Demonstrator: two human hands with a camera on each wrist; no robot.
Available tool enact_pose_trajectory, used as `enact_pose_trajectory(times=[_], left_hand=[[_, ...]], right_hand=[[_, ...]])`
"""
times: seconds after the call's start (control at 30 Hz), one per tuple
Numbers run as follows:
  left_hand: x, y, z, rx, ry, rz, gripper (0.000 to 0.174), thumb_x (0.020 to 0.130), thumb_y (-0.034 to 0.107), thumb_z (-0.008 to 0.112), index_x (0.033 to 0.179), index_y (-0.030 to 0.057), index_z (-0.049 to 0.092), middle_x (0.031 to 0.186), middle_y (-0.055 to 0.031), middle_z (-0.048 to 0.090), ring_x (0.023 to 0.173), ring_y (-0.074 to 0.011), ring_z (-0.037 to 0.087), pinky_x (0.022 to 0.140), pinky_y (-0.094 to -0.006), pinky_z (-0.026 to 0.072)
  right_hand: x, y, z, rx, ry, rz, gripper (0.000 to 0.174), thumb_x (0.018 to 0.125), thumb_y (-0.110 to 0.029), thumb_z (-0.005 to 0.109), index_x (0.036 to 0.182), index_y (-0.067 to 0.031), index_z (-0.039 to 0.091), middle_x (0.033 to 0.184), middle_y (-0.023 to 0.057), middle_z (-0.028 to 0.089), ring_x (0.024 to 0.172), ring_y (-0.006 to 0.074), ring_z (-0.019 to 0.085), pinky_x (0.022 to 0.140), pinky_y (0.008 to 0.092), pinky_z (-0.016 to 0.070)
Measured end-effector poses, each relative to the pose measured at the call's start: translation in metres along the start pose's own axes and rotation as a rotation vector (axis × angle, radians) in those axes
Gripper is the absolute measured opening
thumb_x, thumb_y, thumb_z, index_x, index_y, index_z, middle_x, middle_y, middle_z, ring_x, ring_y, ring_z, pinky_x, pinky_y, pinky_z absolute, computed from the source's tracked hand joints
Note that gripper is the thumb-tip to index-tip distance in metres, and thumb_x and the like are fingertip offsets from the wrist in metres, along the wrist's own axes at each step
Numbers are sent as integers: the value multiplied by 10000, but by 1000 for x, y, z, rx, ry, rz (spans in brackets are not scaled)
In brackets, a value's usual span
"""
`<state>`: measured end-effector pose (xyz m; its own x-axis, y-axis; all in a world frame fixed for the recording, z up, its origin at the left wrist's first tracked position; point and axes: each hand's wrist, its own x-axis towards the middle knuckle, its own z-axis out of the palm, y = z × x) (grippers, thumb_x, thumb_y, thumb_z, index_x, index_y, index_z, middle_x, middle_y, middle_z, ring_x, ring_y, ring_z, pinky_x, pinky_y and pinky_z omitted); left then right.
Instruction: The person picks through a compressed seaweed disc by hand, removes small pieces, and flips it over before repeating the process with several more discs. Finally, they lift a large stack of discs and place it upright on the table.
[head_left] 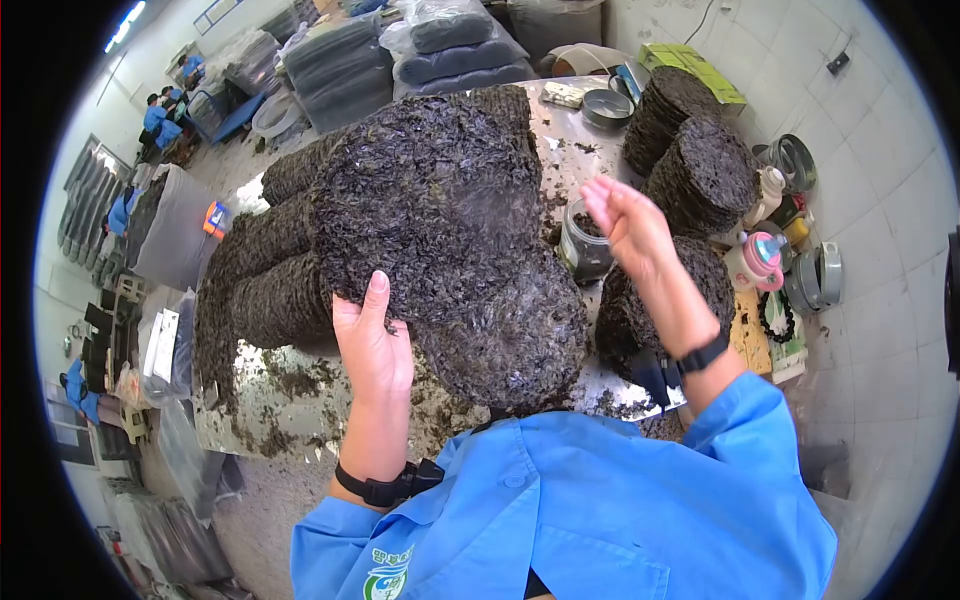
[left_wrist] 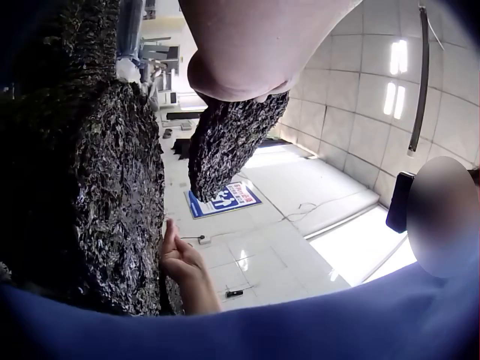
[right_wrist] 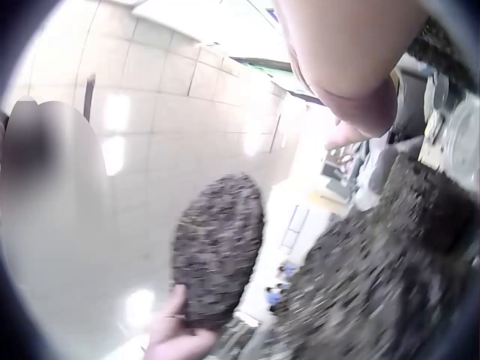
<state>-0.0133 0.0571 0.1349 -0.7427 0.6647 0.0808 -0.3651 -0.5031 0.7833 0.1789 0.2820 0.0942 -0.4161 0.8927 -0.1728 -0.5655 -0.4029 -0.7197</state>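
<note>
My left hand (head_left: 377,350) grips the near left edge of a large round cake of dried dark seaweed (head_left: 420,200), thumb on its upper face. The cake is raised and tilted, and the right wrist view shows its broad face (right_wrist: 217,251). Under and in front of it lies another round seaweed cake (head_left: 510,345) at the table's near side. To the right, my right hand (head_left: 637,235) is lifted above a clear jar (head_left: 585,250) of dark bits. Its fingers are extended close together, and it holds nothing.
Rows of seaweed cakes (head_left: 270,245) lie on their edges along the left of the metal table (head_left: 265,395), strewn with crumbs. Upright stacks (head_left: 705,175) stand at right, near a pink-lidded bottle (head_left: 755,262) and tape rolls (head_left: 815,275). Bagged bundles (head_left: 455,50) stand behind.
</note>
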Motion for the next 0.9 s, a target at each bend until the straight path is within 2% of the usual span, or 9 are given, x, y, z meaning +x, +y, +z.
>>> enact_pose_trajectory(times=[0.1, 0.2, 0.33, 0.43, 0.53, 0.6, 0.7, 0.77, 0.9], left_hand=[[0, -1, -2, -16, 20, -30, 343, 870, 50, 603, 1199, 71, 507, 1154, -59, 576, 1042, -176, 557, 919, -355, 461], [-2, -4, -3, -28, 48, -65, 340, 871, 56, 603, 1196, 74, 506, 1148, -51, 576, 1038, -171, 559, 913, -349, 467], [-2, -4, -2, -40, 41, -150, 342, 872, 61, 604, 1197, 88, 503, 1140, -40, 579, 1031, -162, 563, 895, -331, 478], [-1, -14, 6, -52, 13, -201, 334, 868, 95, 618, 1176, 109, 492, 1118, -32, 590, 1008, -170, 582, 847, -345, 502], [-13, -25, 26, 0, -101, -378, 459, 873, 194, 629, 1273, 86, 431, 1180, -34, 540, 1080, -154, 528, 904, -351, 459], [-19, -25, 21, 140, -432, -231, 805, 773, 325, 728, 1398, 52, 302, 1431, -119, 339, 1313, -248, 336, 1061, -409, 302], [-29, 13, 4, 1258, -820, 406, 1151, 549, 533, 788, 1431, 39, 237, 1479, -189, 227, 1379, -325, 202, 1113, -456, 169], [-51, 5, -3, 1630, -1004, 434, 1087, 538, 508, 786, 1405, 61, 308, 1471, -171, 251, 1359, -337, 243, 1109, -479, 170], [-53, -22, -24, 1799, -1092, 469, 888, 596, 401, 777, 1335, 74, 410, 1417, -146, 348, 1319, -321, 314, 1093, -471, 234]], right_hand=[[68, 4, -49, -304, 27, -7, 327, 901, -21, 444, 1204, 98, 465, 1176, 269, 537, 1080, 339, 569, 882, 347, 522], [84, 18, -68, -1948, -189, -332, 420, 802, -86, 570, 1217, -36, 535, 1194, 223, 548, 1144, 355, 503, 972, 398, 399], [69, 7, -52, -1740, -72, -546, 422, 868, -233, 557, 1233, -25, 522, 1301, 210, 476, 1180, 323, 485, 1001, 375, 371], [-2, -21, 9, -645, -234, -68, 494, 897, -306, 563, 1297, -34, 461, 1291, 130, 507, 1194, 245, 482, 996, 332, 364], [-51, -18, 27, -488, -279, -47, 546, 856, -188, 631, 1315, 0, 405, 1213, 102, 534, 1105, 213, 516, 953, 318, 398], [-72, -38, 7, -557, -91, -180, 562, 837, -126, 639, 1321, 10, 388, 1203, 109, 538, 1048, 202, 541, 933, 312, 416], [-92, -85, -67, -533, 138, -244, 568, 838, -117, 621, 1335, 10, 377, 1235, 131, 523, 1085, 208, 535, 949, 323, 414], [-98, -105, -130, -549, 174, -215, 571, 840, -118, 615, 1340, 12, 372, 1266, 142, 505, 1129, 215, 516, 960, 330, 410], [-106, -94, -163, -1731, 275, -546, 565, 811, -68, 635, 1325, 3, 411, 1361, 162, 432, 1250, 251, 426, 996, 345, 384]])
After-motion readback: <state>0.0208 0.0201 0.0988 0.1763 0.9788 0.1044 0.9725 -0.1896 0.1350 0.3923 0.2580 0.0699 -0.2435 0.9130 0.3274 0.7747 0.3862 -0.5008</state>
